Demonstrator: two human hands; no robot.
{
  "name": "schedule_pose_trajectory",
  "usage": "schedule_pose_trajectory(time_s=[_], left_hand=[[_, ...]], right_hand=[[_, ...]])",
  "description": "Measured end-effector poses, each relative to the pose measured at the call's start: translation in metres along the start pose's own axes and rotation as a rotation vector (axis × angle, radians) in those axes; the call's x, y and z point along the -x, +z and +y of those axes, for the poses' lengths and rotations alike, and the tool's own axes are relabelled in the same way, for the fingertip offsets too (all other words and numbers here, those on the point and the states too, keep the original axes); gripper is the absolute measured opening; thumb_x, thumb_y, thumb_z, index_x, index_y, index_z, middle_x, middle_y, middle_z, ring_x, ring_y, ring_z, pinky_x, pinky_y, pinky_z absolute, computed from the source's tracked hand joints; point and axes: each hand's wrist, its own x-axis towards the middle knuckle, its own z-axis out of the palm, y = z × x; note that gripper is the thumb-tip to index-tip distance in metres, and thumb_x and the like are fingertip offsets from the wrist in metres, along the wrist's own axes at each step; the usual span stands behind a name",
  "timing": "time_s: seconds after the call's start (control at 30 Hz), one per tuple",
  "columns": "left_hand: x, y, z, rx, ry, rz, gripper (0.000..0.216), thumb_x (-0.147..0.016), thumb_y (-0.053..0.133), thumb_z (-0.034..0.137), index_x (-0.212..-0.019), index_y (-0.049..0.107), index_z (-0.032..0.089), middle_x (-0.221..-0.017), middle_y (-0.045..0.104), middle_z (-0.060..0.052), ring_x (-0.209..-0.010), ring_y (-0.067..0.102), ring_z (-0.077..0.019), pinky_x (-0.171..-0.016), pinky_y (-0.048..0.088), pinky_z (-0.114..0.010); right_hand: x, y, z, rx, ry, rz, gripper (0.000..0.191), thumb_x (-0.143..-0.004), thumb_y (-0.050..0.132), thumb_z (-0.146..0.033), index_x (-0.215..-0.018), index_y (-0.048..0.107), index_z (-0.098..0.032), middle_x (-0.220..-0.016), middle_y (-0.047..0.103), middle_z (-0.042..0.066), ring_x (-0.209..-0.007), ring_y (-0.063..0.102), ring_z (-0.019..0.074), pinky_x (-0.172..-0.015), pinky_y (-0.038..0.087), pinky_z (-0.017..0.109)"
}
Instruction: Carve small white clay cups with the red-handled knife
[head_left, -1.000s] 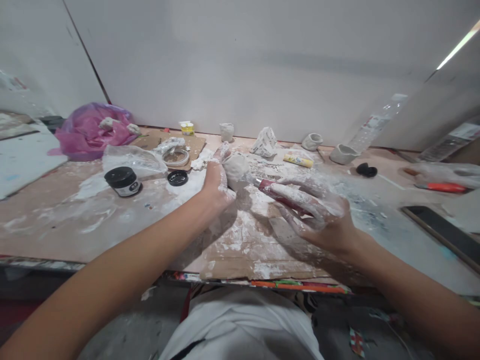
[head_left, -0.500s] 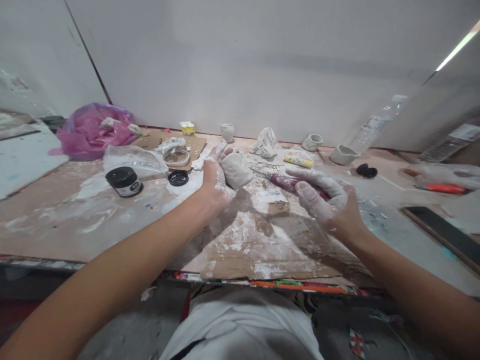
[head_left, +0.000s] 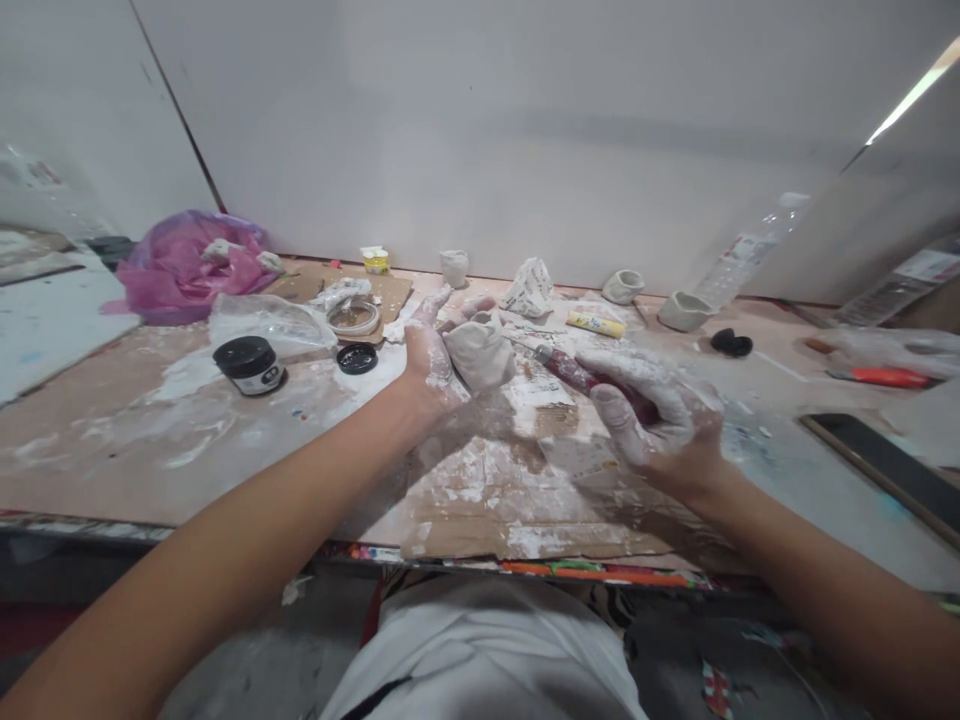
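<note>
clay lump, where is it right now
In the head view, the clay lump sits in the left hand above the cardboard, just left of the red-handled tool held by the right hand.

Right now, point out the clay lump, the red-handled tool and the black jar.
clay lump (head_left: 480,352): head view, its front face.
red-handled tool (head_left: 566,368): head view, exposed handle.
black jar (head_left: 244,352): head view, lid top.

There are 2 hands, the left hand (head_left: 431,360) and the right hand (head_left: 660,420), 1 clay lump (head_left: 480,352), 1 red-handled tool (head_left: 574,373), 3 small clay cups (head_left: 454,268) (head_left: 624,285) (head_left: 682,310), 1 black jar (head_left: 249,364), 1 black lid (head_left: 356,357), 1 pink bag (head_left: 176,270), 1 yellow tube (head_left: 596,323).
</note>
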Motion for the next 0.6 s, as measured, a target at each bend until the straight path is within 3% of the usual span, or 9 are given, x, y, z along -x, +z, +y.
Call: schedule_pose_trajectory(time_s=[0.27, 0.47, 0.6], left_hand=[[-0.0019, -0.0039, -0.0008, -0.090, 0.020, 0.048, 0.056, -0.090, 0.051, 0.065, -0.106, 0.072, 0.016, -0.059, 0.065, -0.007, -0.046, 0.057, -0.0214, -0.048, 0.048, -0.032], [-0.0028, -0.0039, -0.0026, -0.093, 0.028, 0.031, 0.055, -0.093, 0.044, 0.061, -0.101, 0.073, 0.016, -0.066, 0.070, -0.010, -0.054, 0.063, -0.0242, -0.053, 0.053, -0.036], [-0.0027, -0.0016, -0.0026, -0.042, 0.029, 0.029, 0.050, -0.092, 0.048, 0.059, -0.101, 0.074, 0.016, -0.062, 0.068, -0.009, -0.049, 0.059, -0.0219, -0.048, 0.049, -0.032]], right_hand=[[-0.0005, -0.0011, -0.0003, 0.069, -0.087, -0.025, 0.055, -0.087, 0.067, -0.009, -0.136, 0.062, -0.033, -0.123, 0.075, 0.001, -0.107, 0.075, 0.0250, -0.091, 0.064, 0.040], [-0.0050, -0.0020, -0.0035, 0.085, -0.167, -0.037, 0.056, -0.084, 0.069, -0.005, -0.133, 0.063, -0.030, -0.124, 0.075, 0.002, -0.112, 0.072, 0.0237, -0.094, 0.062, 0.039], [-0.0034, -0.0022, -0.0028, 0.088, -0.180, -0.068, 0.056, -0.084, 0.069, -0.006, -0.134, 0.062, -0.029, -0.127, 0.073, 0.004, -0.114, 0.071, 0.0250, -0.095, 0.061, 0.041]])
